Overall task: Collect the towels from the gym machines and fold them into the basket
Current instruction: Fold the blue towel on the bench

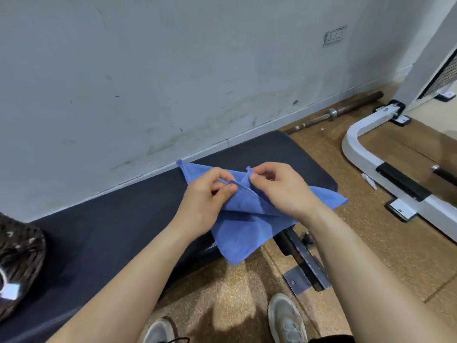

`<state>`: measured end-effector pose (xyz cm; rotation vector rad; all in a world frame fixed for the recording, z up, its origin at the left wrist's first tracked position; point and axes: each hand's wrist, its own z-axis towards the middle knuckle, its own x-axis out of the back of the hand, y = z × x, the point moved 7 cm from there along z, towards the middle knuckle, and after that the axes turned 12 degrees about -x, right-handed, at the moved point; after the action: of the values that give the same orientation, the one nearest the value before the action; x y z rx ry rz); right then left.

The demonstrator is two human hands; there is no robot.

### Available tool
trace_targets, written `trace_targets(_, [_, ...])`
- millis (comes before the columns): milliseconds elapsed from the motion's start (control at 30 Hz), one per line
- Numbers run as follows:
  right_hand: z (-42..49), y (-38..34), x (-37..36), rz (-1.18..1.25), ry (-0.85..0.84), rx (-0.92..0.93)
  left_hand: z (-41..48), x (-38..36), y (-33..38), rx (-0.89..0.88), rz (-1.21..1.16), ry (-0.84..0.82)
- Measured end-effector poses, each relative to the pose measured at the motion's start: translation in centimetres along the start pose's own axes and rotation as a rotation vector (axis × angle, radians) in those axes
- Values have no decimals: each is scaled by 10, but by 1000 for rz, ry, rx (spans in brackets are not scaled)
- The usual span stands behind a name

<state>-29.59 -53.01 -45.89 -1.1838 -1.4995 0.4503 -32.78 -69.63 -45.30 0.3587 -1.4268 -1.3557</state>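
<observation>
The left hand (207, 194) and the right hand (279, 186) each pinch a fold of the blue towel (244, 226). The towel hangs over the dark bench (111, 219). A woven basket (19, 258) sits on the bench's left end.

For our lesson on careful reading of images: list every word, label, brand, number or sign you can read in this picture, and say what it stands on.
No text can be read anywhere in this picture.
Wall plate: only blurred marks, no letters to make out.
White tag in the basket: too blurred to tell if it carries print.
Blue towel, bench, shoes: no visible lettering or brand.
</observation>
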Motion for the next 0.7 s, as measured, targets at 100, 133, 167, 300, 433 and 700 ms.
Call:
trace_targets(100, [-5,-5,-4,107,-5,44,-9,10,0,-18,4,57])
trace_targets(133, [-7,-6,-2,143,15,51,-10,13,1,-25,-6,87])
trace_targets(167, [-9,-7,-1,170,34,56,-10,16,3,-29,-24,120])
trace_targets(300, [-12,-12,-2,191,61,71,-7,20,10,-54,-51,176])
trace_targets(433, [-9,-9,-6,196,56,21,-8,11,2,9,-2,140])
trace_targets(700, [1,18,-7,153,145,-194,-7,17,4,-81,281,192])
